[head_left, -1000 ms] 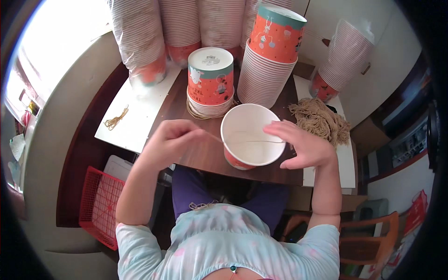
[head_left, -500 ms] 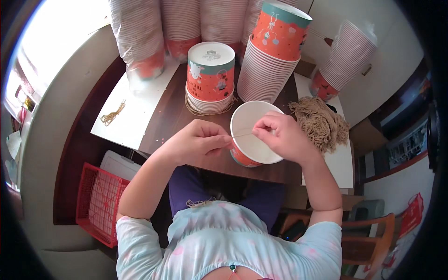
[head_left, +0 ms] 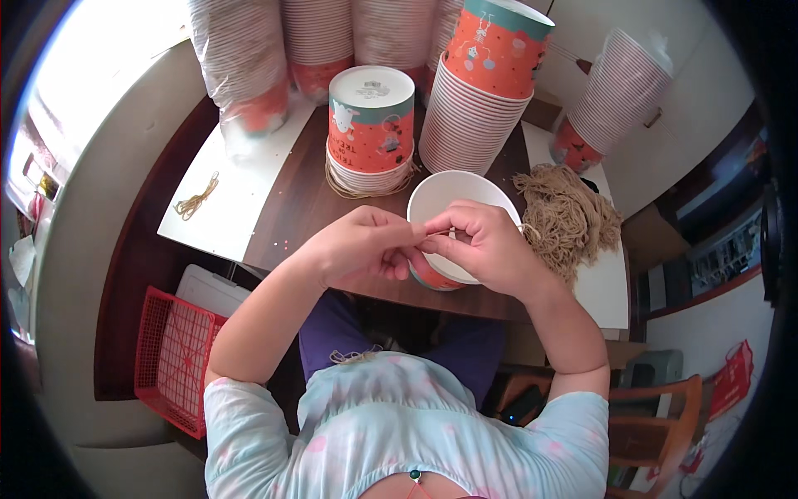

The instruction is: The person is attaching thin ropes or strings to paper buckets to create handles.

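Both my hands meet over the near side of an open paper bucket [head_left: 453, 193], white inside and orange outside, standing on the brown table. My left hand [head_left: 362, 243] is closed, thumb and forefinger pinching a thin beige cord [head_left: 440, 233]. Touching those fingertips, my right hand [head_left: 489, 248] pinches the same cord, its wrist above the bucket's right rim. Most of the cord is hidden by my fingers. Beyond the bucket stands a short stack of upside-down buckets [head_left: 371, 137], with cords [head_left: 363, 194] looped round its base.
A taller bucket stack [head_left: 472, 121] rises behind. To the right lies a tangled heap of beige cord [head_left: 569, 218]; a small cord bundle [head_left: 197, 198] lies at left. Plastic-wrapped bucket stacks [head_left: 237, 71] line the back. A red basket [head_left: 179, 358] sits lower left, a wooden chair [head_left: 686, 424] lower right.
My hands have come together: the right moved left until its fingertips met the left's, and the stretch of cord between them has shortened. The view has shifted slightly.
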Action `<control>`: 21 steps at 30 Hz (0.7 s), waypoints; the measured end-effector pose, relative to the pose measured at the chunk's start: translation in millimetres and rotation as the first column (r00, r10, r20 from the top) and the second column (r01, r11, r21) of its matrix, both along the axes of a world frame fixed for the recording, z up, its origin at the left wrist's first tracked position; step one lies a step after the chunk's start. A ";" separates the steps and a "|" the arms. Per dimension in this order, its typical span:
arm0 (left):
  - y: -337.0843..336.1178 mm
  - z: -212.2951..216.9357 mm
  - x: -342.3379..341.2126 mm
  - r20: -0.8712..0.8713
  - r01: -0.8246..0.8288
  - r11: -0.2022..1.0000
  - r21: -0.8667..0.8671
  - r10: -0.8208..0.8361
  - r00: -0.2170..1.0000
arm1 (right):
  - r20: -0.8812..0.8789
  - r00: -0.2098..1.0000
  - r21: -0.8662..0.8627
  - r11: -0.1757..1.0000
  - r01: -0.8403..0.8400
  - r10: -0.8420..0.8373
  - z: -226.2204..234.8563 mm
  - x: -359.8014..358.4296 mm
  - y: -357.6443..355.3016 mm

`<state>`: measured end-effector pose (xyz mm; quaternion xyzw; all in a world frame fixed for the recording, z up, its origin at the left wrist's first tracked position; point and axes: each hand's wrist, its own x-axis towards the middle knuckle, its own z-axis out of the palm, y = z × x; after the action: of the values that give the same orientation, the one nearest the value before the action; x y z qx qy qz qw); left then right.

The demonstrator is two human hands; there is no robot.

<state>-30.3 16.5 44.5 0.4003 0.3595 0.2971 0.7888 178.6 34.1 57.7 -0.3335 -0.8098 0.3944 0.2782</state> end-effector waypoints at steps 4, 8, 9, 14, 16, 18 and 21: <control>-3.5 -2.9 3.9 -0.203 0.006 0.970 0.243 0.045 0.978 | 0.034 0.998 0.248 0.968 0.036 -0.046 0.2 -2.1 -3.0; -4.3 2.9 2.3 -0.305 -0.004 0.944 0.331 0.111 0.946 | -0.014 0.999 0.261 0.964 0.053 -0.051 -4.1 -1.8 -7.2; -4.0 2.7 2.1 -0.313 -0.010 0.941 0.337 0.122 0.942 | -0.015 0.998 0.229 0.971 0.070 -0.068 -1.4 -2.4 -8.9; 1.4 2.5 2.4 -0.179 -0.058 0.939 0.338 0.125 0.976 | -0.118 0.984 0.106 0.983 0.148 -0.135 -2.0 -3.0 -8.4; 3.3 9.4 3.5 -0.118 -0.107 0.944 0.312 0.151 0.981 | -0.153 0.973 0.124 0.973 0.195 -0.175 -0.1 -1.3 -5.9; 6.0 12.7 4.7 -0.119 -0.089 0.935 0.344 0.138 0.983 | -0.154 0.974 0.197 0.961 0.195 -0.166 2.8 -1.3 -3.6; 6.1 12.9 4.8 -0.152 -0.098 0.899 0.426 0.178 0.972 | -0.122 0.982 0.314 0.933 0.176 -0.145 8.1 -1.5 -3.9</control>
<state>-25.4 22.6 57.4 0.5585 0.3878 0.3833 0.6251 177.1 30.2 65.7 -0.3290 -0.8192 0.2477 0.3992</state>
